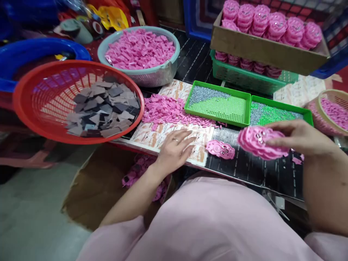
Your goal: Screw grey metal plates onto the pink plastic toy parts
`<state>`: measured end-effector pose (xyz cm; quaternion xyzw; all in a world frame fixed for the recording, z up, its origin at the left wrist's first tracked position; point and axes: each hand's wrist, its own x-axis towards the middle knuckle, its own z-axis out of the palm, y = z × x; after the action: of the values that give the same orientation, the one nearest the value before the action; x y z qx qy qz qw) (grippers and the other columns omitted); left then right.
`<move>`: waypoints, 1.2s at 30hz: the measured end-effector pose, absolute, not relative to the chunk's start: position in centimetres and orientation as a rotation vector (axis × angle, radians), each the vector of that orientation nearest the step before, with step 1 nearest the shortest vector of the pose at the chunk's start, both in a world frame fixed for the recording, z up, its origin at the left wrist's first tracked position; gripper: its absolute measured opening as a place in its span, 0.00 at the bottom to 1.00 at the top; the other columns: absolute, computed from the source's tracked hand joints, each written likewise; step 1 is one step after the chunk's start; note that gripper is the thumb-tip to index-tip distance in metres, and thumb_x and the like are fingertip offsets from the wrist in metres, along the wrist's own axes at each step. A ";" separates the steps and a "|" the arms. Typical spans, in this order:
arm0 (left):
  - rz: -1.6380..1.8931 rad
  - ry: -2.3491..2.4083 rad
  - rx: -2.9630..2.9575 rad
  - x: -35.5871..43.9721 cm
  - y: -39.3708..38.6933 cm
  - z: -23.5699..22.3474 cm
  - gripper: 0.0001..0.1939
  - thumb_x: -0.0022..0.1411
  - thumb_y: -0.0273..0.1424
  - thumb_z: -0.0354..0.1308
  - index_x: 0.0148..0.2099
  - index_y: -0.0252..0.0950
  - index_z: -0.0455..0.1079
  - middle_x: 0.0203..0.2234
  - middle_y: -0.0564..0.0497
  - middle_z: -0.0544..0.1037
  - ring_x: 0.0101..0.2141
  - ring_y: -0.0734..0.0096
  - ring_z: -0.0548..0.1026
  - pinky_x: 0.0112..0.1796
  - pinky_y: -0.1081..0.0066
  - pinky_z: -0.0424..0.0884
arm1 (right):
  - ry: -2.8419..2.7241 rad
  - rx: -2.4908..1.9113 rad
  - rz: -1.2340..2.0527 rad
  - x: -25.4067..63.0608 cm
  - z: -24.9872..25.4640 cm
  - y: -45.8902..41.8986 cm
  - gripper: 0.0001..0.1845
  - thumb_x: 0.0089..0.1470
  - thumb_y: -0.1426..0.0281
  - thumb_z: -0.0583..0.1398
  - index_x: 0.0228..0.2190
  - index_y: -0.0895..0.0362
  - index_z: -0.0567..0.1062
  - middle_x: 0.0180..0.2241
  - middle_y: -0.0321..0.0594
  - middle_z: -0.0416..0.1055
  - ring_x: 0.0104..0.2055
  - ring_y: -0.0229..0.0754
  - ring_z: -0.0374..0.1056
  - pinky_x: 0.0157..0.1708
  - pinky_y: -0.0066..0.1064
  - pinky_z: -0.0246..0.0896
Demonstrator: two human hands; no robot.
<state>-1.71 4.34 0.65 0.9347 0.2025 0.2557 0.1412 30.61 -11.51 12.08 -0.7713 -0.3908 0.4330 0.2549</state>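
My right hand (296,136) grips a stack of pink plastic plates (261,141) with shiny metal parts on top, held just above the dark tabletop. A single pink plate (220,149) of the same shape lies flat on the table between my hands. My left hand (176,146), with a ring on one finger, rests palm down at the patterned sheet (152,136), fingers stretched out and holding nothing. Just beyond it spreads a heap of small pink plastic pieces (165,108).
Two green trays (217,117) hold small metal parts. A red basket (27,105) contains dark flat squares; behind it a bluish basin (174,69) holds pink pieces. A cardboard box (272,54) of stacked pink plates sits on a green crate (244,79). Below left is an open carton (89,181).
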 end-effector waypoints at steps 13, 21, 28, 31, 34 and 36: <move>-0.238 0.039 3.067 8.1 1.8 5.0 0.31 0.61 0.42 0.60 0.61 0.30 0.61 0.51 0.39 0.72 0.50 0.55 0.70 0.49 0.62 0.66 | -1.822 -1.962 1.631 32.7 6.9 -11.9 0.37 0.48 0.44 0.61 0.52 0.55 0.73 0.49 0.38 0.74 0.51 0.49 0.69 0.53 0.36 0.62; -0.471 -0.266 3.099 9.3 2.9 6.3 0.18 0.64 0.32 0.53 0.55 0.35 0.67 0.47 0.44 0.74 0.46 0.59 0.71 0.44 0.66 0.65 | -2.330 -2.085 0.922 30.4 6.8 -13.0 0.45 0.42 0.49 0.67 0.58 0.56 0.67 0.53 0.46 0.68 0.54 0.54 0.65 0.52 0.42 0.62; -0.466 -0.640 2.992 11.0 2.7 6.6 0.20 0.61 0.21 0.50 0.53 0.40 0.69 0.53 0.44 0.73 0.54 0.60 0.68 0.53 0.62 0.61 | -2.713 -2.013 0.407 28.7 6.2 -13.0 0.23 0.51 0.67 0.62 0.50 0.54 0.72 0.45 0.44 0.72 0.46 0.50 0.68 0.44 0.39 0.61; -0.442 -0.669 2.931 11.6 2.7 6.8 0.19 0.65 0.22 0.47 0.52 0.45 0.70 0.54 0.48 0.72 0.58 0.63 0.65 0.57 0.60 0.58 | -2.795 -1.943 0.319 28.5 6.4 -12.1 0.20 0.52 0.69 0.62 0.48 0.54 0.73 0.44 0.42 0.73 0.46 0.50 0.68 0.42 0.39 0.60; -0.417 -0.698 2.957 11.3 3.3 7.4 0.19 0.67 0.24 0.45 0.52 0.47 0.69 0.58 0.51 0.69 0.62 0.65 0.60 0.60 0.59 0.54 | -2.857 -1.862 0.256 28.5 6.8 -11.5 0.21 0.51 0.69 0.63 0.48 0.54 0.72 0.45 0.40 0.73 0.49 0.50 0.66 0.42 0.39 0.59; -0.386 -0.693 3.030 10.3 4.1 7.9 0.19 0.68 0.24 0.44 0.55 0.47 0.67 0.58 0.50 0.69 0.62 0.65 0.60 0.60 0.59 0.54 | -2.866 -1.829 0.218 28.8 7.4 -11.7 0.22 0.51 0.69 0.64 0.48 0.53 0.71 0.46 0.39 0.73 0.49 0.50 0.65 0.43 0.39 0.59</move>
<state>10.27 4.06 7.86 0.9674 -0.2212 -0.1232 0.0047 28.78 -11.73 7.37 -0.5323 -0.8338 0.0634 -0.1321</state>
